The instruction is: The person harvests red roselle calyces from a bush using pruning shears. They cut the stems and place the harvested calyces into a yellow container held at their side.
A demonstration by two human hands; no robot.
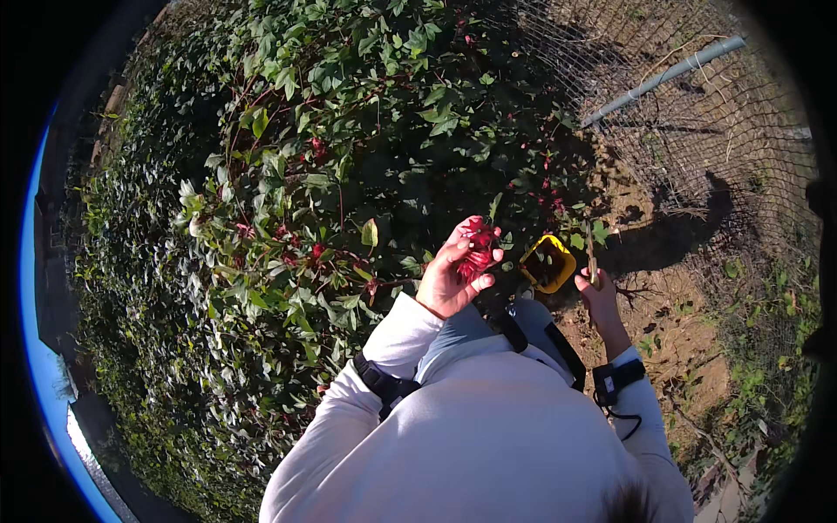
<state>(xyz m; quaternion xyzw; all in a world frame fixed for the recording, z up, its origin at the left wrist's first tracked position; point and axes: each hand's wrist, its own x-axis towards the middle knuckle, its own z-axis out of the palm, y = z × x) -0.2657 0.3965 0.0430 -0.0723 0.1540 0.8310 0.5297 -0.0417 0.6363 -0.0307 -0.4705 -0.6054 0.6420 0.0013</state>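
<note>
Several red roselle calyces lie in my left hand, its fingers curled around them. My right hand, lower and to the right, grips a slim tool, which looks like pruning shears; its blades point away from me and their exact form is unclear. Between the two hands, a little ahead, is a yellow-rimmed square container with a dark inside; its contents are hard to make out. More red calyces hang on the leafy roselle bushes to the left.
Dense foliage fills the left and front. Wire mesh fencing with a grey metal pole stands at the upper right. Brown soil with dry twigs and small weeds lies to the right. A dry branch is at the lower right.
</note>
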